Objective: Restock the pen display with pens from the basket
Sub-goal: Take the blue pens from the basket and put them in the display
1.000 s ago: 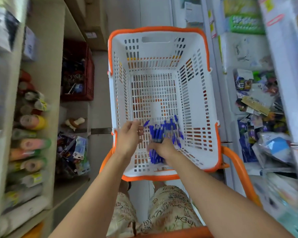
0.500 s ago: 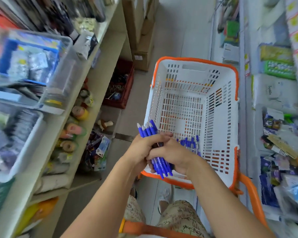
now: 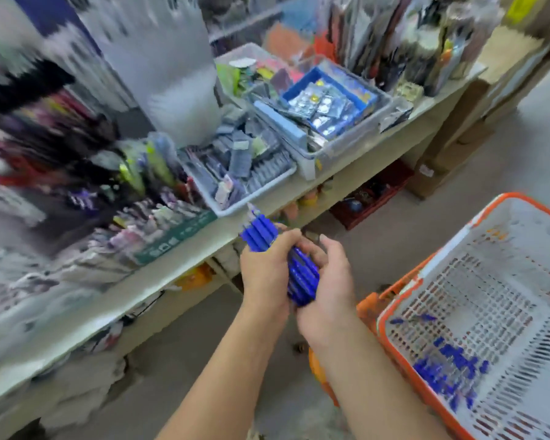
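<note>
Both hands clasp one bundle of blue pens (image 3: pixel 302 277): the left hand (image 3: pixel 267 274) curls its fingers round the upper part, the right hand (image 3: pixel 327 287) cups the lower part, each grip clamped on the bundle. The bundle hangs just off the front edge of the shelf (image 3: pixel 185 265), capped ends towards it. More loose blue pens (image 3: pixel 448 373) lie in the white and orange basket (image 3: pixel 394 315). The pen display (image 3: pixel 159 233), as far as blur allows, sits near the shelf's front edge.
</note>
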Action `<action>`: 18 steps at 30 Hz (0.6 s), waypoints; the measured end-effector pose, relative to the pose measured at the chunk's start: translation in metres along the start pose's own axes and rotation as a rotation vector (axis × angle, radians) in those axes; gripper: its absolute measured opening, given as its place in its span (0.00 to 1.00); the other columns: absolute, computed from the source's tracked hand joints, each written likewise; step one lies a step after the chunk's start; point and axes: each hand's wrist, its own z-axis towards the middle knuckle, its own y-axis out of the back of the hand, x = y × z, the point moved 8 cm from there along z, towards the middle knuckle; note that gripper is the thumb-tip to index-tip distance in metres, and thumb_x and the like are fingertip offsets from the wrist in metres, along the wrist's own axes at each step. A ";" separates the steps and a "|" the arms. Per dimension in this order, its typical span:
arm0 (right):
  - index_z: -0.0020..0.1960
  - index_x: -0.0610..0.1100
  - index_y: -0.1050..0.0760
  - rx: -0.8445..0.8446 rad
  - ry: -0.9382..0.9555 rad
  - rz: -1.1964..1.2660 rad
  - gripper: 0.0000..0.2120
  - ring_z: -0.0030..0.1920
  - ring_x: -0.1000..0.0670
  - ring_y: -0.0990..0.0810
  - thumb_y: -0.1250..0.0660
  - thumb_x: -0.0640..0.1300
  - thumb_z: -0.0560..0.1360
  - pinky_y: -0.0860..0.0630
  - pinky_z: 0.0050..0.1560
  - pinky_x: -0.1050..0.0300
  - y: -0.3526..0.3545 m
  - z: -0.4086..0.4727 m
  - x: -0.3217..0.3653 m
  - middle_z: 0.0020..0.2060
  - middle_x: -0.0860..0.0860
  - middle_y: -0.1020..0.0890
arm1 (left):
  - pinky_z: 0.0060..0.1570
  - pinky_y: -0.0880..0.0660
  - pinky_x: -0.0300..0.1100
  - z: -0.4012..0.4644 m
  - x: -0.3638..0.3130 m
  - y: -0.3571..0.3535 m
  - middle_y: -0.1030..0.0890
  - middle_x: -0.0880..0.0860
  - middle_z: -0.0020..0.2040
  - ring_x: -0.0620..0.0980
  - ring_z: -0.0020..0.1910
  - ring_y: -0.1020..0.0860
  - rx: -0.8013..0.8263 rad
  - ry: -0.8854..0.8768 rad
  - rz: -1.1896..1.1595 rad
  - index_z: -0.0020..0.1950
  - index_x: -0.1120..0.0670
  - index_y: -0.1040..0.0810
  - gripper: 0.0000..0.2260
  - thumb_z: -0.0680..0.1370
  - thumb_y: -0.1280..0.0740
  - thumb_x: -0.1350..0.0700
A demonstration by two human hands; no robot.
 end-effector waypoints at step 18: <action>0.47 0.43 0.14 0.501 0.330 -0.753 0.06 0.33 0.49 0.22 0.30 0.42 0.75 0.23 0.38 0.56 -0.258 -0.058 -0.167 0.36 0.43 0.18 | 0.26 0.30 0.39 0.017 -0.218 0.231 0.28 0.55 0.28 0.51 0.24 0.30 0.335 0.132 0.160 0.37 0.57 0.26 0.10 0.75 0.35 0.69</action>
